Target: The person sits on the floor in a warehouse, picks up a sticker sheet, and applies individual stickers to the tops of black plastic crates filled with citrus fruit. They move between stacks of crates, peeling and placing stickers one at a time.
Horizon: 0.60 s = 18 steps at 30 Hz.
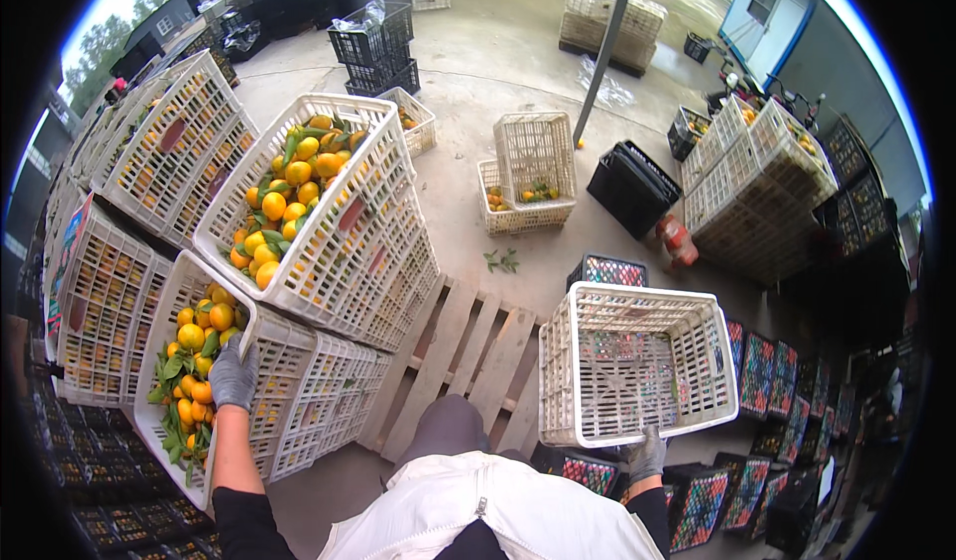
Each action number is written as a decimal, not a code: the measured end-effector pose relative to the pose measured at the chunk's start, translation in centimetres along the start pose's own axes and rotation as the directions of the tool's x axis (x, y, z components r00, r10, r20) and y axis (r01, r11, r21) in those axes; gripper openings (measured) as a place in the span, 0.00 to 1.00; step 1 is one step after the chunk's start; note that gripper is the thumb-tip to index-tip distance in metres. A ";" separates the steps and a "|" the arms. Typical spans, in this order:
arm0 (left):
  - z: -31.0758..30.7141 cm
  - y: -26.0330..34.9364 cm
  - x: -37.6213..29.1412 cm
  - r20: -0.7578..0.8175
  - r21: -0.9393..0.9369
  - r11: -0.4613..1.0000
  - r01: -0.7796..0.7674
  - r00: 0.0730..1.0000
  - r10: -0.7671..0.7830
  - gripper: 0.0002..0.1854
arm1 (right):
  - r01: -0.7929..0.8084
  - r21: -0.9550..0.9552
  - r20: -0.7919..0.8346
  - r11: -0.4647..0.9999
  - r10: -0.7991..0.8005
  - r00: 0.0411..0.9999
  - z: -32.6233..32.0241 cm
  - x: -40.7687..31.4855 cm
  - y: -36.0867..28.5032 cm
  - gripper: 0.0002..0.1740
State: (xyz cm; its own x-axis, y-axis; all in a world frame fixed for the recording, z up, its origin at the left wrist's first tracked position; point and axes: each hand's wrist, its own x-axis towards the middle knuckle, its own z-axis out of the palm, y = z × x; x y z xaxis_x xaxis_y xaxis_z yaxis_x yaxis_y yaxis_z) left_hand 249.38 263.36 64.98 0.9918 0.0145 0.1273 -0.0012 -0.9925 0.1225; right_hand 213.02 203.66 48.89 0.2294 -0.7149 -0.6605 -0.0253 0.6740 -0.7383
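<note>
My left hand, in a grey glove, grips the right rim of a white plastic crate filled with mandarin-like citrus fruit and green leaves. That crate tops a stack at my left. On my other side, my gloved right hand holds the near rim of a second white slatted crate; no fruit shows inside it, just a bit of leaf. This crate is tilted with its opening towards me. A taller stack, just beyond the left one, carries another fruit-filled white crate.
A wooden pallet lies before my legs. Black crates with colourful netting line the right side. Ahead are two white crates, a black crate and a metal post. White crates stand stacked at far right.
</note>
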 end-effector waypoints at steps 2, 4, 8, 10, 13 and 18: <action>-0.4 0.7 -0.3 -0.002 0.009 1.000 0.025 1.000 -0.025 0.17 | 0.030 0.031 0.083 0.999 -0.032 0.996 2.7 0.7 -1.3 0.23; -0.7 1.1 -0.6 0.010 0.047 0.998 0.049 0.999 -0.050 0.16 | 0.028 -0.057 0.066 0.998 -0.024 0.998 5.3 2.4 -2.4 0.28; -0.5 0.3 -1.5 -0.040 -0.025 0.997 0.067 0.997 -0.068 0.16 | -0.002 -0.093 0.131 0.996 0.014 0.991 11.1 6.9 -4.3 0.31; 0.2 -0.3 -2.0 -0.172 -0.151 0.988 0.029 0.984 -0.055 0.14 | -0.029 -0.096 0.203 0.995 0.049 0.978 14.7 8.8 -5.8 0.31; 0.9 -0.6 -2.3 -0.311 -0.311 0.943 0.117 0.925 -0.217 0.12 | -0.099 -0.204 0.301 0.974 0.158 0.940 20.3 11.2 -9.2 0.28; 1.1 5.3 1.0 -0.520 -0.449 0.876 0.176 0.746 -0.416 0.13 | -0.123 -0.220 0.419 0.968 0.208 0.884 28.8 14.4 -13.4 0.30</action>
State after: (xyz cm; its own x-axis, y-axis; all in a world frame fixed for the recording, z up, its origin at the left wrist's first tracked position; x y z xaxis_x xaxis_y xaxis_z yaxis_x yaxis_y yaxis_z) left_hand 250.52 257.98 64.64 0.6736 0.4871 0.5559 0.1157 -0.8123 0.5716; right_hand 244.73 189.66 53.24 0.6051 -0.4139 -0.6801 -0.2667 0.6995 -0.6630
